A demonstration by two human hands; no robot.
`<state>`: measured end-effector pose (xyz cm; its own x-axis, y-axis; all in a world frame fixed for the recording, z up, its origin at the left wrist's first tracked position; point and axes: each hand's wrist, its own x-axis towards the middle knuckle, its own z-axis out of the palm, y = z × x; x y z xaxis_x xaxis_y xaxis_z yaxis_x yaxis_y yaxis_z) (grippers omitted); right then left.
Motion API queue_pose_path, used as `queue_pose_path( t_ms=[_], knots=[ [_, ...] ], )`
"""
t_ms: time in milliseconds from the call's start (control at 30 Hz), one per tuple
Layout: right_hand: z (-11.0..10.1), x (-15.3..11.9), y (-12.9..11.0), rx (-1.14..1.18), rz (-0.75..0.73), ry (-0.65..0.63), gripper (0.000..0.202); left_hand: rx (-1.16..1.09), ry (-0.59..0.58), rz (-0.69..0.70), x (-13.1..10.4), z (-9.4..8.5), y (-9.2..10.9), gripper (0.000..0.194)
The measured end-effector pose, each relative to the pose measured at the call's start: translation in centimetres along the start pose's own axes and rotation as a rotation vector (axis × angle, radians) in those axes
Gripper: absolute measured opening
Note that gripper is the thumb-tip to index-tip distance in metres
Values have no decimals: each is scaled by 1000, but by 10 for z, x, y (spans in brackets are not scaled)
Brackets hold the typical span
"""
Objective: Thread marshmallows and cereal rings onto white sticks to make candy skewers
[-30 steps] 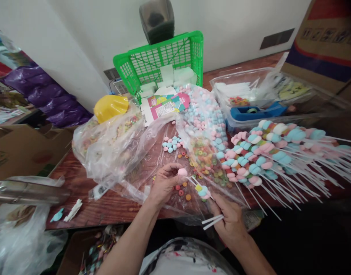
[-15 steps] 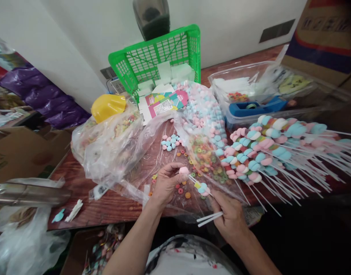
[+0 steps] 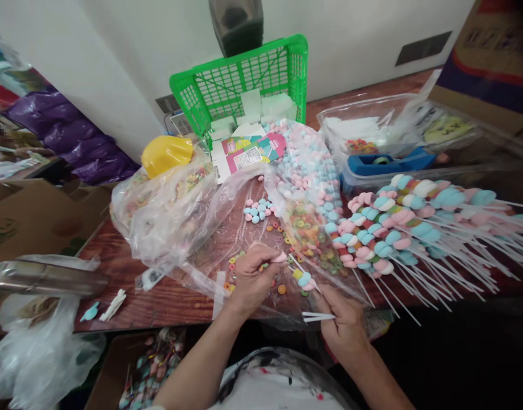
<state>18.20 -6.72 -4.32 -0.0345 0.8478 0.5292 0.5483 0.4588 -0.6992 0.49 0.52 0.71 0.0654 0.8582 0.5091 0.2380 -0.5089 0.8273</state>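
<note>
My left hand point(image 3: 255, 276) pinches a pink marshmallow point(image 3: 280, 258) close to the tip of a thin white stick point(image 3: 296, 262). Whether the tip touches the marshmallow I cannot tell. That stick is in my right hand point(image 3: 342, 319), with a yellow piece and a blue-and-pink marshmallow point(image 3: 306, 281) threaded on it just above the fingers. Spare white sticks point(image 3: 317, 316) jut out of the same hand to the left. Beneath both hands, loose cereal rings point(image 3: 281, 289) lie on clear plastic, and a small pile of pink and blue marshmallows point(image 3: 259, 210) sits farther back.
Finished marshmallow skewers point(image 3: 384, 233) are heaped on the right. Behind lie a bag of marshmallows point(image 3: 316, 165), a green crate point(image 3: 239, 68) and a clear tub with a blue tape dispenser point(image 3: 387, 162). At left are a plastic bag with a yellow scoop point(image 3: 165, 155) and a steel flask point(image 3: 48, 278).
My left hand has turned, and the pink marshmallow has shifted slightly right at the stick's tip. The spare sticks in my right hand now lie more level. The whole view has shifted a little.
</note>
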Motion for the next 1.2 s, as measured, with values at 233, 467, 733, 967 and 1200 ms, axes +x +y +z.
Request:
queue_pose_path(
  t_ms=[233, 467, 733, 967, 1200],
  knots=[
    [7, -1, -13, 109, 65, -1, 20, 56, -6, 113, -3, 5, -3, 7],
    [12, -2, -15, 117, 104, 32, 21, 180, -53, 174, -3, 8, -4, 10],
    [13, -1, -11, 126, 144, 30, 22, 131, -53, -15, -6, 14, 0, 21],
    [10, 0, -11, 126, 129, 6, 21, 147, -253, -66, -7, 3, 11, 30],
    [7, -2, -14, 88, 67, 76, 20, -93, -95, -319, -35, 21, 4, 31]
  ],
)
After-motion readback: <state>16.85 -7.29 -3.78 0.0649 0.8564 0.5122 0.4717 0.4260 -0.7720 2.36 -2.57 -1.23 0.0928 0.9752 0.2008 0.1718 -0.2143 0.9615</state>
